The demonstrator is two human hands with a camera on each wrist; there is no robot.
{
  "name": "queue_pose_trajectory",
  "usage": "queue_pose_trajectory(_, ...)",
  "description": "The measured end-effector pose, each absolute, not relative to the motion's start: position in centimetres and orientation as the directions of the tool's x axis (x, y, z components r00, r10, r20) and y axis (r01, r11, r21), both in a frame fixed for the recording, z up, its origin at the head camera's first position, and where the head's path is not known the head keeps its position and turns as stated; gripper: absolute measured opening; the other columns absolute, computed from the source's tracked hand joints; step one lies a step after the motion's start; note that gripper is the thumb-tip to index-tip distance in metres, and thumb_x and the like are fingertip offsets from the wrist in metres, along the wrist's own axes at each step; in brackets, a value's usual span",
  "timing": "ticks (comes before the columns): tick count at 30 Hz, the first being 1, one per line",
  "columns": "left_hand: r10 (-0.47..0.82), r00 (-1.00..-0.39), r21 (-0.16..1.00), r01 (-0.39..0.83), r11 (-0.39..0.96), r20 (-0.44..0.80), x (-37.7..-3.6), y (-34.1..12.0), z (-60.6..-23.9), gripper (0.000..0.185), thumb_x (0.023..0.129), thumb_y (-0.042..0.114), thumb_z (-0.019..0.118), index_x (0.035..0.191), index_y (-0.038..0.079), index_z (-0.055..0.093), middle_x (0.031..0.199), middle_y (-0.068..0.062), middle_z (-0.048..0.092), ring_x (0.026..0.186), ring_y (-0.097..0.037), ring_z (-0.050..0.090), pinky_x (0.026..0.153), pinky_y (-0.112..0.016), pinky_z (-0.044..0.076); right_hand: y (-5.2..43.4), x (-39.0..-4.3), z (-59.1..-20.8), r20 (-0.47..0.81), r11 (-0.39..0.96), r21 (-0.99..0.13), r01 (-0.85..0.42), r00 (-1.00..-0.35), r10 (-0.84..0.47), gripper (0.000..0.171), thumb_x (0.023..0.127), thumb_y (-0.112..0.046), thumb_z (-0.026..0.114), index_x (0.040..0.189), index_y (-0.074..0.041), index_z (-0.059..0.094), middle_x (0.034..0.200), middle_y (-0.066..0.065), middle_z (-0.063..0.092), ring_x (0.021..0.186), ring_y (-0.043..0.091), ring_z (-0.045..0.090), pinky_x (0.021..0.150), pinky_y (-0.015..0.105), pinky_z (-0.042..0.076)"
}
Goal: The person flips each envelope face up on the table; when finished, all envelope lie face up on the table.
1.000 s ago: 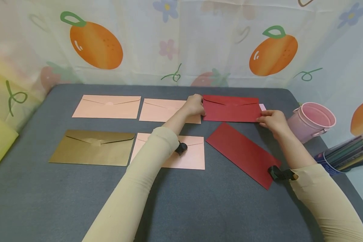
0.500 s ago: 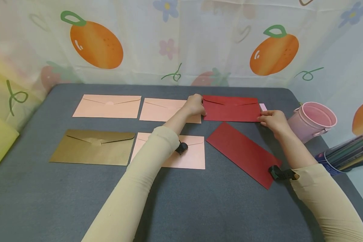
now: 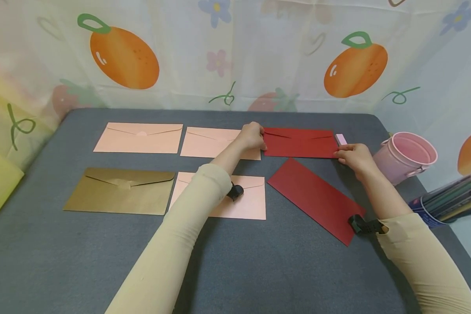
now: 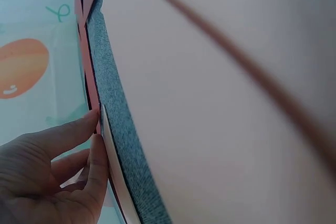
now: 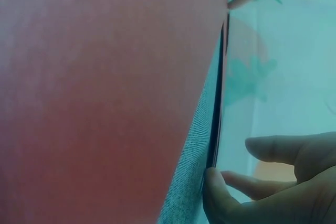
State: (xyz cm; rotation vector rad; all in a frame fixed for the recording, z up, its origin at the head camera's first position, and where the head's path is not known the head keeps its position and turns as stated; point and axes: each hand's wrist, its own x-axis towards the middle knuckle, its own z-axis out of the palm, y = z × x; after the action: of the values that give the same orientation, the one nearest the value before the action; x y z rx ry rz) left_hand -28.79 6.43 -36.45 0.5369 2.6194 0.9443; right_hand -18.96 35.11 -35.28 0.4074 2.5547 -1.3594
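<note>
The far red envelope [image 3: 300, 144] lies at the back right of the table, flap side up. My left hand [image 3: 253, 136] pinches its left edge between thumb and fingers; the left wrist view shows the fingertips [image 4: 96, 142] right at that edge. At the near right corner, my right hand [image 3: 353, 157] pinches the same envelope. In the right wrist view the thumb [image 5: 216, 190] meets its edge, and the index finger stands apart. A second red envelope [image 3: 315, 200] lies slanted in front, partly under the right wrist camera. My left arm crosses two pink envelopes [image 3: 196, 146].
A third pink envelope [image 3: 141, 144] lies at back left, a gold envelope [image 3: 121, 194] before it. Beyond the far red envelope's right edge lies a small pink-and-white block [image 3: 341, 139]. A pink bucket [image 3: 404, 161] and a pencil holder [image 3: 425, 212] stand at right.
The far edge of the far red envelope has dropped slightly toward me in the head view, and its flap line looks flatter. Both hands stay at its ends, nearly still.
</note>
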Motion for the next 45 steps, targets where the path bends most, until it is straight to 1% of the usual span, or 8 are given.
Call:
queue_pose_trajectory(4,0.445,-0.881,0.669,0.235,0.705,-0.160,-28.7,6.4,-36.4,0.058,0.084,0.011,0.076,0.137,-0.002,0.056,0.132,-0.017,0.064,0.132,-0.031,0.052,0.107,-0.038,0.049,35.2,-19.0,-35.3,-0.312,0.545,-0.771,0.330,-0.941,0.129,0.054,0.100,-0.011,0.047,0.144,0.018,0.033,0.151,0.031,0.031,0.070,-0.022,0.043,0.069,-0.001,0.044)
queue_pose_trajectory(10,0.457,-0.874,0.678,0.238,0.696,-0.163,-28.9,6.4,-36.4,0.060,0.084,0.010,0.076,0.138,-0.002,0.054,0.128,-0.019,0.065,0.133,-0.032,0.051,0.108,-0.038,0.048,35.1,-18.8,-35.1,-0.304,0.569,-0.758,0.319,-0.945,0.125,0.053,0.101,-0.014,0.047,0.144,0.016,0.036,0.146,0.029,0.038,0.074,-0.020,0.043,0.070,0.002,0.046)
queue_pose_trajectory(17,0.479,-0.860,0.679,0.247,0.691,-0.175,-28.9,6.3,-35.8,0.064,0.083,0.012,0.078,0.140,-0.002,0.052,0.109,-0.014,0.066,0.104,-0.024,0.057,0.098,-0.036,0.051,35.0,-18.6,-34.2,-0.282,0.574,-0.755,0.318,-0.947,0.153,0.060,0.101,-0.022,0.048,0.151,0.005,0.031,0.154,0.026,0.036,0.112,0.010,0.051,0.075,0.008,0.048)
queue_pose_trajectory(21,0.521,-0.836,0.704,0.264,0.659,-0.175,-28.6,6.7,-35.3,0.062,0.082,0.011,0.079,0.137,-0.001,0.053,0.105,-0.010,0.061,0.093,-0.019,0.053,0.088,-0.033,0.050,35.1,-18.0,-33.3,-0.256,0.598,-0.752,0.277,-0.959,0.123,0.062,0.101,-0.025,0.051,0.152,0.003,0.031,0.152,0.027,0.037,0.098,-0.003,0.054,0.076,0.009,0.047)
queue_pose_trajectory(26,0.613,-0.765,0.728,0.305,0.614,-0.198,-27.5,7.4,-34.8,0.061,0.083,0.012,0.079,0.136,0.000,0.053,0.120,-0.014,0.061,0.106,-0.022,0.056,0.087,-0.030,0.050,35.3,-16.8,-32.4,-0.273,0.671,-0.712,0.208,-0.962,0.009,0.063,0.099,-0.030,0.056,0.149,0.003,0.035,0.148,0.024,0.040,0.085,-0.015,0.049,0.077,0.010,0.048)
queue_pose_trajectory(29,0.662,-0.716,0.727,0.331,0.602,-0.222,-26.5,7.9,-34.5,0.061,0.083,0.013,0.079,0.137,0.000,0.052,0.128,-0.015,0.061,0.116,-0.025,0.058,0.089,-0.032,0.052,35.3,-16.0,-32.2,-0.295,0.717,-0.680,0.151,-0.952,-0.080,0.061,0.098,-0.031,0.060,0.146,0.000,0.039,0.147,0.022,0.042,0.096,-0.006,0.053,0.081,0.013,0.048)
queue_pose_trajectory(35,0.701,-0.655,0.694,0.366,0.619,-0.280,-24.5,8.6,-34.4,0.064,0.083,0.016,0.079,0.138,0.002,0.050,0.136,-0.014,0.058,0.126,-0.026,0.056,0.099,-0.034,0.052,34.8,-14.3,-32.5,-0.330,0.779,-0.625,0.045,-0.920,-0.212,0.055,0.093,-0.030,0.068,0.137,-0.003,0.049,0.137,0.020,0.052,0.118,0.028,0.059,0.085,0.023,0.049)
queue_pose_trajectory(45,0.662,-0.657,0.655,0.327,0.681,-0.361,-22.4,9.0,-34.7,0.067,0.082,0.018,0.079,0.139,0.001,0.047,0.131,-0.014,0.056,0.115,-0.022,0.053,0.091,-0.031,0.048,34.9,-12.9,-33.4,-0.404,0.836,-0.549,0.004,-0.877,-0.261,0.062,0.086,-0.036,0.076,0.126,0.004,0.050,0.125,0.022,0.055,0.117,0.034,0.056,0.090,0.036,0.050)
